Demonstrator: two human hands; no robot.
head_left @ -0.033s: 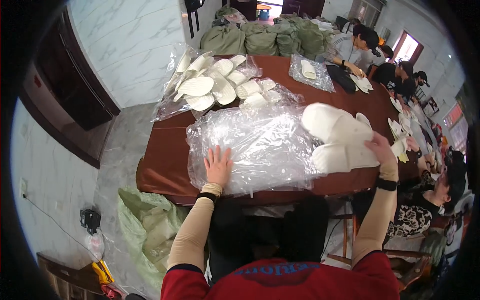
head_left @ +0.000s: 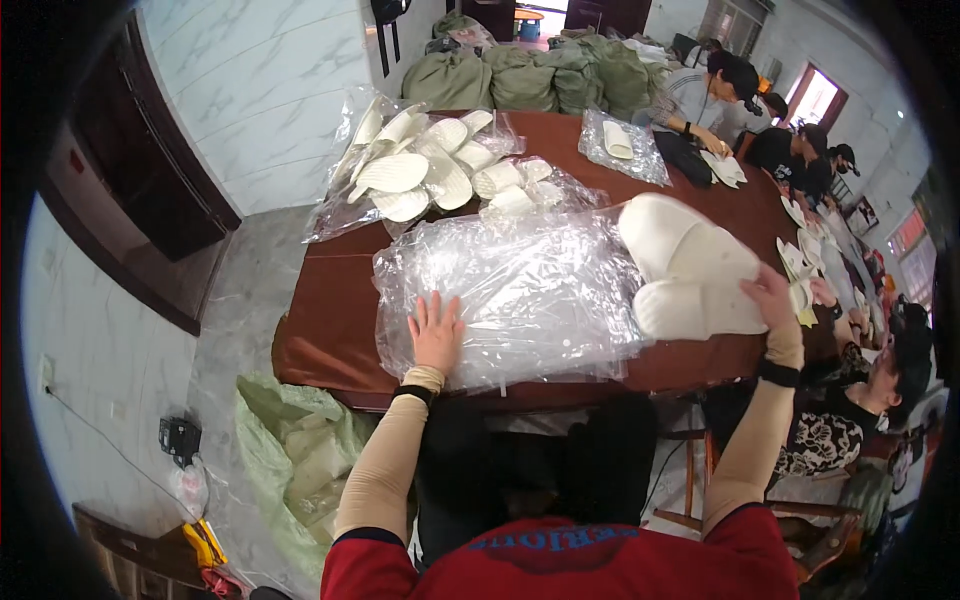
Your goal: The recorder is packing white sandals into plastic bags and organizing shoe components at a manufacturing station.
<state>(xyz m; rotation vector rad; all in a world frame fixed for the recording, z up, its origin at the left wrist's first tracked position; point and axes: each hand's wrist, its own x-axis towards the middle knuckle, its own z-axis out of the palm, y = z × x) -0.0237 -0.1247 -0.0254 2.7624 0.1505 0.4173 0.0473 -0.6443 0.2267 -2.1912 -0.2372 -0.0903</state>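
Observation:
My left hand (head_left: 436, 335) lies flat with fingers spread on a stack of clear plastic bags (head_left: 510, 300) at the table's near edge. Off the stack's right side, my right hand (head_left: 772, 298) grips a pair of cream-white slippers (head_left: 690, 265) by one end. The two slippers fan apart, their other ends pointing left toward the bags. Behind the stack, a heap of similar white slippers (head_left: 430, 170) lies on and among clear plastic.
The table has a brown cover (head_left: 335, 335). A green woven sack (head_left: 290, 450) stands open on the floor at left, with packets inside. Full green sacks (head_left: 520, 80) line the back. Co-workers (head_left: 725, 85) sit along the right, handling slippers. A bagged slipper (head_left: 618, 142) lies farther back.
My right hand and the slippers have shifted slightly to the right. The left hand stays in place on the bags.

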